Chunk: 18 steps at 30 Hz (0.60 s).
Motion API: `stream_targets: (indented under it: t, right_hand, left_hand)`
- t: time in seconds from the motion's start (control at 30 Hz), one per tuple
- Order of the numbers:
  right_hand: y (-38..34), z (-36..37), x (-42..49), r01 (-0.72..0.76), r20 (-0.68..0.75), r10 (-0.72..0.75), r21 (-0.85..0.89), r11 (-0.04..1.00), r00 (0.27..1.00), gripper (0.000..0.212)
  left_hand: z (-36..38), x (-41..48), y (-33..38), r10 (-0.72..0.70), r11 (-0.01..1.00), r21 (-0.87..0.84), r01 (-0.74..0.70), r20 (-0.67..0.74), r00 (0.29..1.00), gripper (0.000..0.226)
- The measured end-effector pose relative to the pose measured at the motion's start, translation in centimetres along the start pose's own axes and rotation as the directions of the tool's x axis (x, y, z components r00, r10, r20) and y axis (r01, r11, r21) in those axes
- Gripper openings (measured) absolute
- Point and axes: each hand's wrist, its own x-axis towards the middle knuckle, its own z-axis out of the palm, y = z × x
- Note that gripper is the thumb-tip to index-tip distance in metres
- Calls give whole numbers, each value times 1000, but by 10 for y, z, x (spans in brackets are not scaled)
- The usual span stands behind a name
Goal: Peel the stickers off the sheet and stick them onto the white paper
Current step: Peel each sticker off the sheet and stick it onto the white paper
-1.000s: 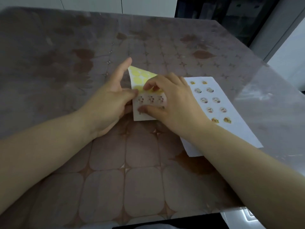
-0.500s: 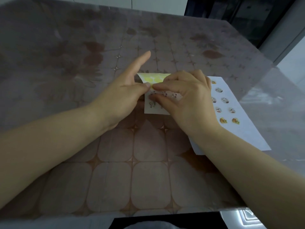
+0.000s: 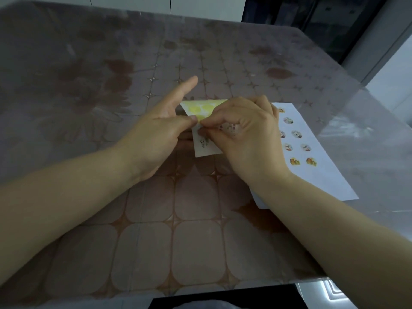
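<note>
The sticker sheet (image 3: 206, 146) is small and white, and its far part is folded over to show a yellow back (image 3: 200, 108). My left hand (image 3: 156, 134) holds the sheet at its left edge with the thumb on top and the index finger stretched out. My right hand (image 3: 243, 134) pinches at the fold with thumb and index fingertip and covers most of the sheet's right half. The white paper (image 3: 323, 175) lies to the right under my right wrist, with several round stickers (image 3: 296, 134) in two columns on it.
The table (image 3: 156, 230) has a brown tiled-pattern cloth under clear plastic. Its near edge runs along the bottom and its right edge falls off past the white paper. Dark cabinets (image 3: 312, 18) stand beyond the far right corner.
The yellow flap has folded lower and flatter. My right fingertips have moved left to the fold, close to my left thumb. My view has shifted slightly.
</note>
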Motion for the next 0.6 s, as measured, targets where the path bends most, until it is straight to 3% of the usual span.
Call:
stream_targets:
  t: [0.2,0.4,0.6]
  right_hand:
    - [1,-3,2,-16,93,14,26,1000,996,5]
    - [3,-18,7,-281,295,200,264,923,934,15]
    - [4,-29,15,-449,301,363,300,842,882,6]
  left_hand:
    - [-1,2,0,9,999,-31,-9,-23,1000,55]
    - [-1,2,1,-9,999,41,10,-38,999,61]
    - [0,1,1,-29,998,62,31,-30,999,61]
